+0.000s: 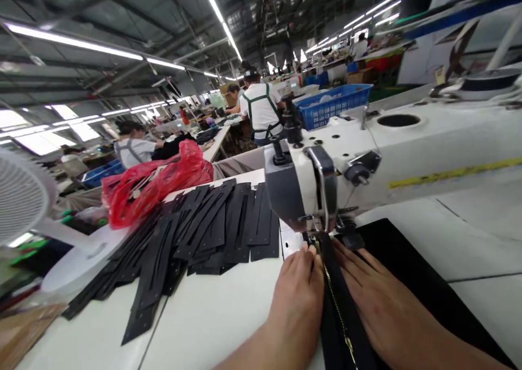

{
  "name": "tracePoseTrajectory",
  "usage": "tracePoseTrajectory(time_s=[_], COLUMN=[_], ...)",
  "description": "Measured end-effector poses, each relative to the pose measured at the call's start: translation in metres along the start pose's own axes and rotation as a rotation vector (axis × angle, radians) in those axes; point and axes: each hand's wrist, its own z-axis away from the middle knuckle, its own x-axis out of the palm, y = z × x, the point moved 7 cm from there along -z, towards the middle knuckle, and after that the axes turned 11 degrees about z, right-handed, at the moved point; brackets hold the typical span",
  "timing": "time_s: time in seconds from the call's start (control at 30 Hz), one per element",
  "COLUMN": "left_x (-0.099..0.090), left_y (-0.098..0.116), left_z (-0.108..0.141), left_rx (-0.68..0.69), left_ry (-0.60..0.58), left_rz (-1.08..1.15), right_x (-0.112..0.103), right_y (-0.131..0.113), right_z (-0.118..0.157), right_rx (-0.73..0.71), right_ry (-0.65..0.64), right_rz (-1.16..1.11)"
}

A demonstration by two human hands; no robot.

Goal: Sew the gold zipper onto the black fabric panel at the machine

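Observation:
A black zipper [337,307] with gold teeth runs lengthwise from under the needle area of a white sewing machine [299,182] toward me. Its gold slider [348,344] lies at the near end. My left hand [299,294] is closed at the left edge of the zipper, fingertips bunched just in front of the presser foot. On the other side, my right hand [379,299] lies flat with fingers stretched out, pressing on the black fabric beside the zipper. More black fabric [432,294] spreads out under and beyond that hand. The fingertips of my right hand are partly hidden by the machine.
Many black slotted strips [212,223] lie piled left of the machine. Behind them sits a red plastic bag [163,177]. A white fan [24,196] stands at far left. Beyond the machine are a blue basket [332,106] and people [263,106] at other tables.

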Motion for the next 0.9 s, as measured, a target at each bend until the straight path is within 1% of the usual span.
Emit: tracePoseTrajectory(time_s=[0.1,0.2,0.3,0.43,0.53,0.6,0.73,0.9], left_x=[0.007,0.013,0.015,0.012,0.006,0.002,-0.001,0.000], left_y=[0.001,0.000,0.000,-0.001,0.000,0.001,0.004,0.001], left_z=[0.001,0.002,0.002,0.001,-0.001,-0.002,-0.003,-0.003], left_rx=[-0.028,-0.071,-0.077,-0.063,-0.044,-0.034,-0.036,-0.075], left_ry=[-0.025,-0.054,-0.044,-0.004,0.061,0.084,0.084,0.042], left_rz=[0.005,0.001,0.003,0.025,0.026,0.021,0.026,0.049], right_x=[0.001,0.000,-0.001,-0.004,-0.001,0.001,0.002,0.001], right_y=[-0.002,-0.002,-0.002,-0.003,-0.002,-0.002,-0.001,0.000], right_z=[-0.001,-0.001,0.000,0.000,0.001,0.002,0.002,0.000], right_rx=[-0.057,-0.073,-0.078,-0.080,-0.064,-0.059,-0.064,-0.074], right_ry=[-0.021,-0.011,0.004,0.011,-0.021,-0.036,-0.038,-0.060], right_rz=[0.028,0.027,0.047,0.055,0.050,0.043,0.007,-0.024])
